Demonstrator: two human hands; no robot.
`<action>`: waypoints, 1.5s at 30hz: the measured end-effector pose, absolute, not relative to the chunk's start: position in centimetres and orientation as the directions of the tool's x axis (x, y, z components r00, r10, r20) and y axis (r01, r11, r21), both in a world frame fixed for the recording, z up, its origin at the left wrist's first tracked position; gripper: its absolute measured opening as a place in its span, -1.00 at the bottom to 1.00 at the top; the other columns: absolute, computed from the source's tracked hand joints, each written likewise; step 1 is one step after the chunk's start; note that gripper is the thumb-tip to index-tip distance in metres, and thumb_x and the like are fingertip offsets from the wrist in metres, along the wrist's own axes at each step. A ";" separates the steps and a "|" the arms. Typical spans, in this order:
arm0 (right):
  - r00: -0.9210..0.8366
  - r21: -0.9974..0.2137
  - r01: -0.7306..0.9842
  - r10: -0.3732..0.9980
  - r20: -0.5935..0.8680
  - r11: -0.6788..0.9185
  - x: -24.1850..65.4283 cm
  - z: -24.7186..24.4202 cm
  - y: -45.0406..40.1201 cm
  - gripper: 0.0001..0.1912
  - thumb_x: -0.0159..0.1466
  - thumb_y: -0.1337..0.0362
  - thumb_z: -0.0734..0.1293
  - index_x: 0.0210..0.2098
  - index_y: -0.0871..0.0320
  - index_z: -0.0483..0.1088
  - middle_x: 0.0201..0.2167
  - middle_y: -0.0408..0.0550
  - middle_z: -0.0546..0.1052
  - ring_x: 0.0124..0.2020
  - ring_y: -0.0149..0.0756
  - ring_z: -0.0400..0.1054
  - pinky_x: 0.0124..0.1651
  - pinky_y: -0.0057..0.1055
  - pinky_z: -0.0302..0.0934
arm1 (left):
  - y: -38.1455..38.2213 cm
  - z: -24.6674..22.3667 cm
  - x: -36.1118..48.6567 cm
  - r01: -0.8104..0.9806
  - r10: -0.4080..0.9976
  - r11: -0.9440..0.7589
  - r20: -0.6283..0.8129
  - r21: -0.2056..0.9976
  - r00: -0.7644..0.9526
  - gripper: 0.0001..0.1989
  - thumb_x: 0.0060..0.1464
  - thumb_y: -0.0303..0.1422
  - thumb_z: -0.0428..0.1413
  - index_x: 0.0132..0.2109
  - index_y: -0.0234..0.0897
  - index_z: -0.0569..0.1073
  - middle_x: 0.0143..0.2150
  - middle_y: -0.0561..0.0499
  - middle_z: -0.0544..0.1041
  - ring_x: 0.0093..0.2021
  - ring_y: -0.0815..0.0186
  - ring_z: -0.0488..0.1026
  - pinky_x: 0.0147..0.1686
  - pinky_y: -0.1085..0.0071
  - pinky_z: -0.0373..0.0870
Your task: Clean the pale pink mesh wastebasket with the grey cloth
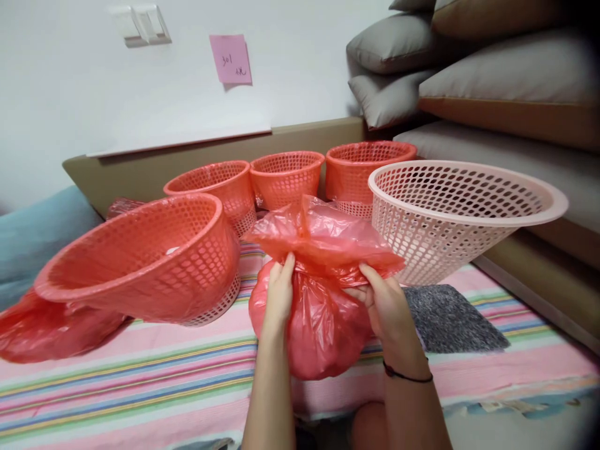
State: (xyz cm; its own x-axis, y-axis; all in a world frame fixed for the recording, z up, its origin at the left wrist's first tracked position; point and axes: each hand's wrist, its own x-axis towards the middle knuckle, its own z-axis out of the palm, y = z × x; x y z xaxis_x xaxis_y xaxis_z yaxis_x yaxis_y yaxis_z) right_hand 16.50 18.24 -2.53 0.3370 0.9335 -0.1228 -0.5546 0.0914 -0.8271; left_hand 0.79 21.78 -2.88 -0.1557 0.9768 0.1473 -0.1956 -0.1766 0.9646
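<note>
In front of me a red plastic bag [323, 325] bulges with contents I cannot make out, resting on the striped cloth [140, 375]. Its loose top edge spreads out above the gathered neck. My left hand [280, 289] grips the neck on the left, thumb on top. On the right side, my right hand [382, 300] pinches the film between thumb and fingers. Just left of the bag stands a basket [206, 250] lined with red plastic film, the film trailing out at its lower left. Beyond my right hand is a bare pale pink basket [422, 231].
Three baskets with red film line the back: left [234, 194], middle [287, 184] and right [351, 178]. A dark grey fuzzy mat [452, 319] lies at right. Grey cushions [510, 75] are stacked at upper right. A blue cushion [51, 231] sits at far left.
</note>
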 end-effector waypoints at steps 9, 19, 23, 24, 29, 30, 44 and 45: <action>0.012 -0.925 -0.374 0.997 -0.073 -0.063 15.0 -1.8 16.4 -0.70 0.15 0.07 0.41 -0.14 0.01 0.53 -0.10 -0.12 0.59 -0.11 -0.11 0.51 -0.21 -0.22 0.53 | 22.0 -3.6 1.7 0.325 0.943 -0.332 0.321 0.885 0.089 -0.90 0.04 -0.41 0.10 -0.28 -0.25 0.51 -0.29 0.00 0.61 -0.27 0.21 0.49 -0.23 0.35 0.38; -0.068 -0.845 -0.533 0.992 0.102 0.050 14.8 -0.8 16.7 -0.47 0.23 -0.07 0.34 0.13 -0.03 0.37 0.26 -0.02 0.34 0.25 -0.10 0.26 0.17 -0.06 0.29 | 20.1 -1.2 -1.0 0.206 0.864 -0.343 0.221 0.916 0.453 -0.48 -0.05 -0.33 0.28 0.11 -0.19 0.47 0.18 -0.08 0.49 0.21 0.06 0.38 0.24 0.13 0.23; -0.128 -0.853 -0.510 0.972 0.199 0.108 14.4 -0.8 16.6 -0.53 0.26 -0.04 0.31 0.09 0.01 0.42 0.23 0.00 0.38 0.28 -0.14 0.22 0.32 -0.03 0.09 | 20.1 -1.1 -0.3 0.214 0.929 -0.287 0.217 0.934 0.300 -0.47 -0.16 -0.32 0.35 0.03 -0.23 0.51 0.09 -0.10 0.56 0.11 0.03 0.45 0.18 0.11 0.30; -0.113 -0.854 -0.502 0.968 0.223 0.138 14.4 -0.8 16.7 -0.56 0.27 -0.01 0.31 0.07 0.03 0.43 0.21 0.00 0.40 0.27 -0.15 0.23 0.34 -0.04 0.05 | 20.4 -1.4 0.0 0.188 0.941 -0.279 0.230 0.942 0.247 -0.54 -0.14 -0.31 0.34 -0.03 -0.26 0.53 0.03 -0.11 0.59 0.07 0.04 0.48 0.15 0.12 0.33; 0.241 -0.805 -0.518 0.953 0.185 0.288 15.7 -1.9 17.9 -0.69 0.17 0.21 0.39 -0.09 0.09 0.42 0.04 0.02 0.52 0.14 -0.14 0.37 0.30 0.01 0.12 | 21.3 -2.6 0.6 -0.107 0.986 -0.169 0.169 0.980 -0.007 -0.71 0.00 -0.25 0.23 -0.12 -0.28 0.55 -0.05 -0.07 0.61 -0.03 0.15 0.52 0.08 0.22 0.37; 0.319 -0.817 -0.487 0.934 0.163 0.309 15.9 -2.3 18.3 -0.67 0.12 0.24 0.42 -0.11 0.10 0.40 0.03 0.02 0.51 0.13 -0.15 0.38 0.31 0.01 0.10 | 21.3 -2.8 0.4 -0.178 0.991 -0.132 0.125 0.975 -0.052 -0.71 0.01 -0.26 0.21 -0.10 -0.26 0.54 -0.02 -0.05 0.61 -0.02 0.17 0.52 0.08 0.24 0.36; 0.344 -0.840 -0.429 0.920 0.189 0.333 13.8 -3.9 19.9 -0.24 -0.10 0.27 0.54 0.06 0.07 0.22 0.04 0.03 0.52 0.05 -0.11 0.44 0.19 -0.03 0.27 | 20.8 -2.1 0.6 -0.201 0.994 -0.103 0.109 0.974 0.015 -0.62 0.00 -0.24 0.22 -0.02 -0.30 0.51 0.07 -0.10 0.57 0.10 0.13 0.47 0.13 0.25 0.32; 0.351 -0.856 -0.401 0.918 0.186 0.327 14.0 -3.9 19.9 -0.27 -0.09 0.27 0.54 0.03 0.08 0.23 0.02 0.05 0.53 0.03 -0.10 0.45 0.19 -0.02 0.27 | 20.8 -2.1 0.6 -0.177 0.993 -0.117 0.114 0.977 -0.027 -0.63 0.00 -0.23 0.22 -0.04 -0.29 0.52 0.07 -0.11 0.57 0.10 0.14 0.47 0.13 0.26 0.32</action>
